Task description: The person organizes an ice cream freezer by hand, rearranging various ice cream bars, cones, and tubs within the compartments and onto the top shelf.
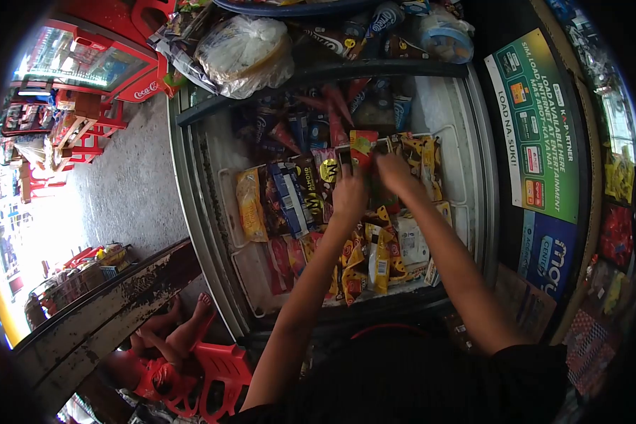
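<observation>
Both my hands reach into an open chest freezer (473, 177) filled with wrapped ice creams. My left hand (350, 194) is at the middle of the upper basket, its fingertips at a red and green packet (362, 145). On that packet's other side is my right hand (394, 173), fingers bent; whether either hand grips it is too small to tell. Left of my hands lie a blue and white packet (291, 198) and an orange-yellow packet (250, 205). Yellow packets (379, 258) fill the lower basket. Cones (337, 124) lie beyond the upper basket.
A knotted plastic bag (244, 53) and more packets rest on the freezer's far part. A green poster (537, 127) stands to the right. At lower left a person in red (164, 374) sits by a red plastic chair (222, 364), beyond a worn wooden board (113, 318).
</observation>
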{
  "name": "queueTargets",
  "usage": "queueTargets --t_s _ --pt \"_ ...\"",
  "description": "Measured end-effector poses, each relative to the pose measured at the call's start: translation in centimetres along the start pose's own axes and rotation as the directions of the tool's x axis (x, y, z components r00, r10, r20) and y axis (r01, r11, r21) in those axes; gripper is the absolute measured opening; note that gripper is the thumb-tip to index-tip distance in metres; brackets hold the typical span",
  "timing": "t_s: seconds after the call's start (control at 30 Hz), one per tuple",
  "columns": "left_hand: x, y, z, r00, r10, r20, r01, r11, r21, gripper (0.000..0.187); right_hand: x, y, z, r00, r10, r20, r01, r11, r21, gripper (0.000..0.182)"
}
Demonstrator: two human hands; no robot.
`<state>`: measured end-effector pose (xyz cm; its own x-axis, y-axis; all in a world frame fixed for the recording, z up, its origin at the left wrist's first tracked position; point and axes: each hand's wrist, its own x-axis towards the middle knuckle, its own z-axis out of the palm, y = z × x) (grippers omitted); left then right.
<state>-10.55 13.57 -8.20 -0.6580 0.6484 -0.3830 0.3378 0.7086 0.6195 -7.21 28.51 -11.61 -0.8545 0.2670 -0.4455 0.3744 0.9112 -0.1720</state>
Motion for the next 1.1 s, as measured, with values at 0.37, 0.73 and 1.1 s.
queueTargets --t_s 0.37,0.73,1.1 --pt "2.1 0.5 1.6 0.985 0.005 -0.174 -0.034 0.985 -0.167 0.065 -5.0 -0.5 -0.3 0.997 0.033 0.065 -0.047 0.972 0.230 0.042" --pt "5.8 -5.3 9.4 0.998 0.029 0.062 -0.041 0.979 0.199 0.055 -4.9 -1.1 1.3 0.982 0.094 -0.161 -0.023 0.918 0.395 0.036" --pt "5.6 -4.0 9.3 0.998 0.046 -0.050 -0.038 0.989 0.144 0.038 -2.4 -1.1 3.3 0.999 0.050 -0.011 -0.044 0.948 0.316 0.039"
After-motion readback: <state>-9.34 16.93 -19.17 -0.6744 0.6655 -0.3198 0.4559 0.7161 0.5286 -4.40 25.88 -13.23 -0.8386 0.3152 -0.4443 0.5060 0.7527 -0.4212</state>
